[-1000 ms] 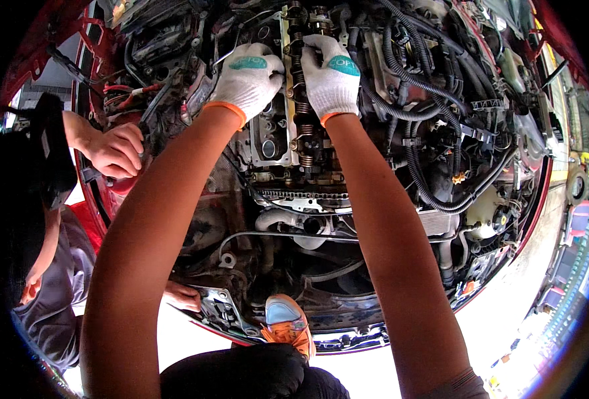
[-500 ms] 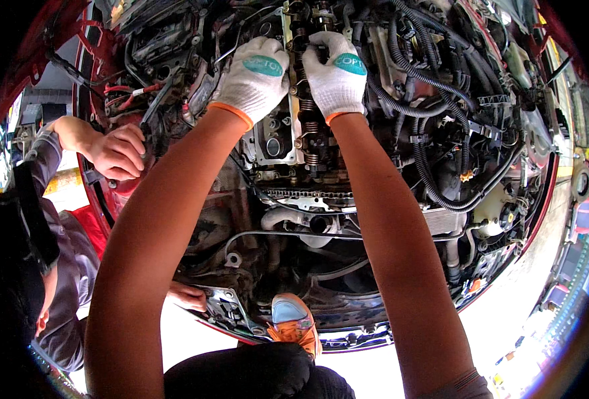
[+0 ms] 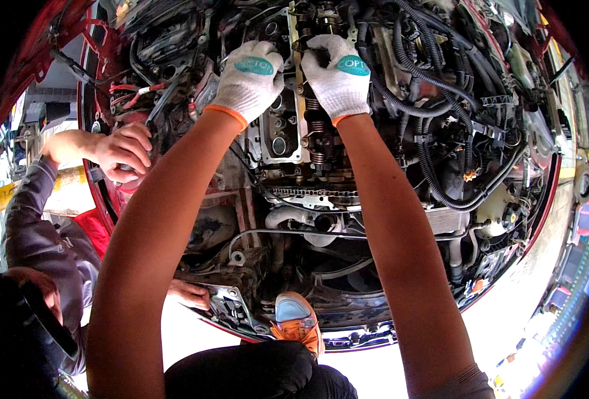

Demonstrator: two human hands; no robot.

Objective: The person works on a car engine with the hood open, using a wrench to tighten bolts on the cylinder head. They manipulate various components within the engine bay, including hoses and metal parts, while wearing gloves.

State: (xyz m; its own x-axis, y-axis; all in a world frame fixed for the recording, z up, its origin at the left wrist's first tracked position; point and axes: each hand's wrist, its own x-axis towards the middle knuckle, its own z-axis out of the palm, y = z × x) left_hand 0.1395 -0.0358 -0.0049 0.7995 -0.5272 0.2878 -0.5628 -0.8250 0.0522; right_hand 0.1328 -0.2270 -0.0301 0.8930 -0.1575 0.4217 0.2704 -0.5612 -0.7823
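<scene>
The gloved left hand and right hand curl, fingertips hidden and grip unclear, over the uncovered engine, its spring-lined shaft and timing chain exposed, remaining work impossible to judge.

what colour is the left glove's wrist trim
The left glove's wrist trim is orange, best seen in the head view.

The engine bay carries the engine at twelve o'clock, hoses at two and a reservoir at three.
</scene>
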